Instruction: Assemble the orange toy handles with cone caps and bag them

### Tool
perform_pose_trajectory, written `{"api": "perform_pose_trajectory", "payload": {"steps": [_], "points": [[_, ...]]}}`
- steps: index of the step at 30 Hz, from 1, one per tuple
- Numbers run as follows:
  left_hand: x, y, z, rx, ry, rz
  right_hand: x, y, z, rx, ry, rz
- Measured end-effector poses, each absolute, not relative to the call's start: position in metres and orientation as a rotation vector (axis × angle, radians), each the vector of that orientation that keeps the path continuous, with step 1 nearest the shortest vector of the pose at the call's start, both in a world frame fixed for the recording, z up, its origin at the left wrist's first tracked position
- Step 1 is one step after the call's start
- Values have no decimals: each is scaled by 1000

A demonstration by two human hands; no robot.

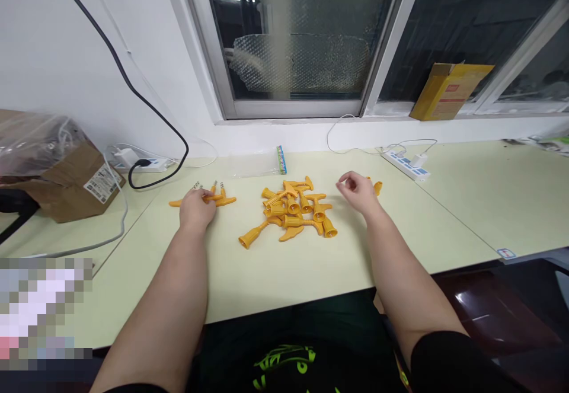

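On the left of the table, my left hand has its fingers closed on a yellow corkscrew handle, beside other yellow handles with metal spirals pointing away from me. A pile of yellow corkscrew pieces, with handles and ribbed sleeves, lies in the middle. One piece sticks out at the pile's near left. My right hand is right of the pile, fingers curled together; whether anything is between them is hidden. Just behind it, a yellow sleeve is partly visible.
A clear plastic bag lies behind the pile. Power strips with cables stand along the wall. A cardboard box is at the left, and a yellow carton leans at the window. The table's front edge is near my body.
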State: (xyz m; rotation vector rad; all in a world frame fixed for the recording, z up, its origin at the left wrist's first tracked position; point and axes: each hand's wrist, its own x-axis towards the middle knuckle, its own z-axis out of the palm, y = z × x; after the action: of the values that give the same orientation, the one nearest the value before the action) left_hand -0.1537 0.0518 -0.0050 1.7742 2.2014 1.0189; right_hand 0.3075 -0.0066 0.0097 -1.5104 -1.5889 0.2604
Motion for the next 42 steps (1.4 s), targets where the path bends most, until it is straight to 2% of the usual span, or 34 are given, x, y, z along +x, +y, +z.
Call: {"api": "perform_pose_trajectory", "payload": {"steps": [4,7,10,13,19,28,33,42], "points": [[-137,44,4,2022,2061,1122,269,-18,11,-1235,-1999,620],[-112,31,13,2310,1696,1199,257,-23,11,-1223,-2169,695],[-84,13,20,2442,1298,1083,260,-23,10,-1284,-2204,676],[-63,-1,22,2501,1086,888,265,-21,9,-1342,-2167,691],[-53,-3,16,2504,1041,712,267,-19,7,-1399,-2118,660],[-52,-1,13,2339,1096,813,267,-15,6,-1433,-1910,441],[-52,1,11,2373,1056,765,268,-9,4,-1462,-1561,302],[-44,-11,21,2576,1022,1130,238,-19,11,-966,-1265,1286]]}}
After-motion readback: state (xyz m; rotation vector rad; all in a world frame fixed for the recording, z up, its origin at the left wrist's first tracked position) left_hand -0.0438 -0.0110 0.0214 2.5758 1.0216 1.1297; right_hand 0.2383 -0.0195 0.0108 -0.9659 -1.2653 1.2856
